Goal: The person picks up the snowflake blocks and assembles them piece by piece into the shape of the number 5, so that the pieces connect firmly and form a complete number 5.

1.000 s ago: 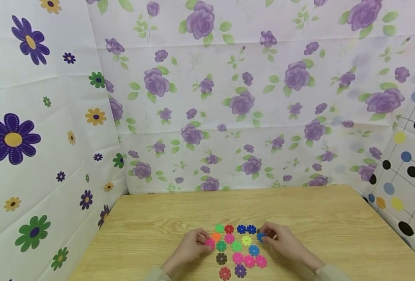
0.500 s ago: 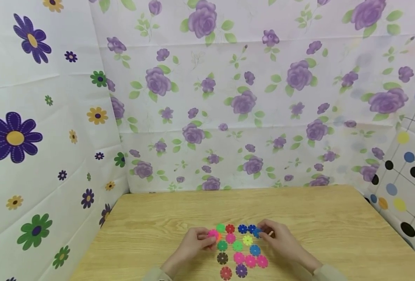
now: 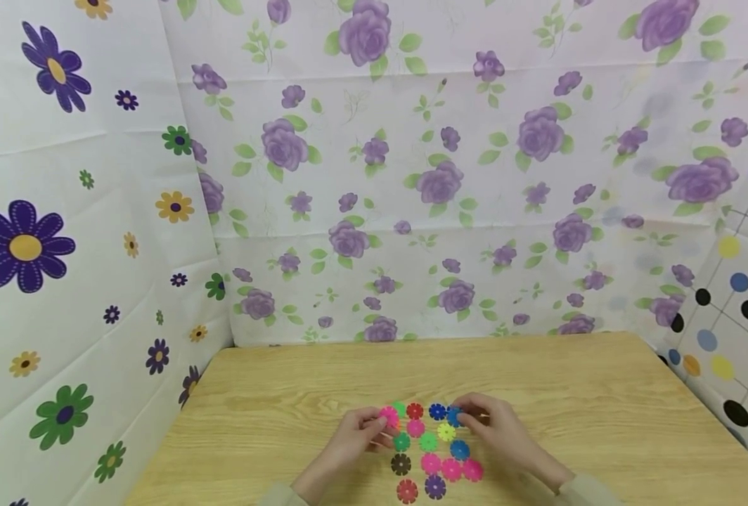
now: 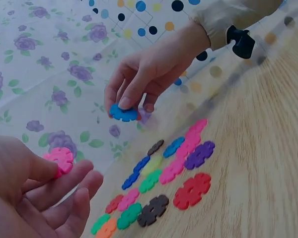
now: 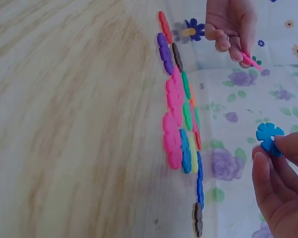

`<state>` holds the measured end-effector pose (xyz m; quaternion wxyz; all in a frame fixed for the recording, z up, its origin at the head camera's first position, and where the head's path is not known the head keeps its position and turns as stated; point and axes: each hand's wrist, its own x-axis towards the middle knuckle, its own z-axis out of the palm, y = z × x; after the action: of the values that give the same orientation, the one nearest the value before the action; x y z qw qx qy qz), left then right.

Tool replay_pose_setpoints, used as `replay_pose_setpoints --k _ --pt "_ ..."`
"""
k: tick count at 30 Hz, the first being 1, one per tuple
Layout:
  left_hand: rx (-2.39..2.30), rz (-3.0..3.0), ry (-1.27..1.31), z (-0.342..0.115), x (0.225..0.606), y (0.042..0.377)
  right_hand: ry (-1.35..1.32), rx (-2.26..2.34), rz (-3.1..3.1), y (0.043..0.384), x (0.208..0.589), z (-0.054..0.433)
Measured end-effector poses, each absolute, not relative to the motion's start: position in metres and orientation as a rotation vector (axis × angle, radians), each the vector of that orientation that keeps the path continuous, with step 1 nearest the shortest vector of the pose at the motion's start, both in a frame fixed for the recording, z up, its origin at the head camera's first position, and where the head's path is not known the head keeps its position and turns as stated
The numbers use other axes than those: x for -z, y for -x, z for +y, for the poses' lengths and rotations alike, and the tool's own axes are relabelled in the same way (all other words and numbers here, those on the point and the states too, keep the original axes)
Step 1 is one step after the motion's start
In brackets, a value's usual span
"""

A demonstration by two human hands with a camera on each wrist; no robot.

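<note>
Between the thumb and fingers of my left hand (image 3: 356, 434) is a pink snowflake disc (image 4: 62, 159), a flat plastic piece with notches round its edge. My right hand (image 3: 497, 430) pinches a blue snowflake disc (image 5: 268, 135) by its edge. Both pieces are raised above the wooden table, and the wrist views show the hands apart, facing each other. Below them lie more discs in loose rows, among them an orange one (image 4: 107, 227) near the left hand. A brown disc (image 5: 197, 220) at the far end is hidden behind my right hand in the head view.
Several pink discs (image 3: 451, 469), a purple one (image 3: 435, 486) and a red one (image 3: 407, 491) lie on the near side. The wood-grain table (image 3: 273, 393) ends at a flowered cloth (image 3: 323, 267) behind, with printed cloth on both sides.
My left hand has lifted the pink disc and moved it slightly away and right, over the orange one. My right hand has carried the blue disc left, across the dark blue ones in the head view.
</note>
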<state>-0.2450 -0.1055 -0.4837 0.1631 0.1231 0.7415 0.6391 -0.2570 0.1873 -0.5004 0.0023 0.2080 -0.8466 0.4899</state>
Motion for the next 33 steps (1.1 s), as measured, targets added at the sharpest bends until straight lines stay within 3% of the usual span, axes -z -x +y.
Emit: replay_pose_setpoints --k 22,33 --pt "-1.85 2.072 -0.248 -0.083 0.478 0.241 -0.807 -1.548 -2.524 0.249 0.491 0.169" --pt "-1.83 2.095 -0.227 -0.074 0.474 0.239 -1.089 -1.319 -2.283 0.244 0.483 0.157"
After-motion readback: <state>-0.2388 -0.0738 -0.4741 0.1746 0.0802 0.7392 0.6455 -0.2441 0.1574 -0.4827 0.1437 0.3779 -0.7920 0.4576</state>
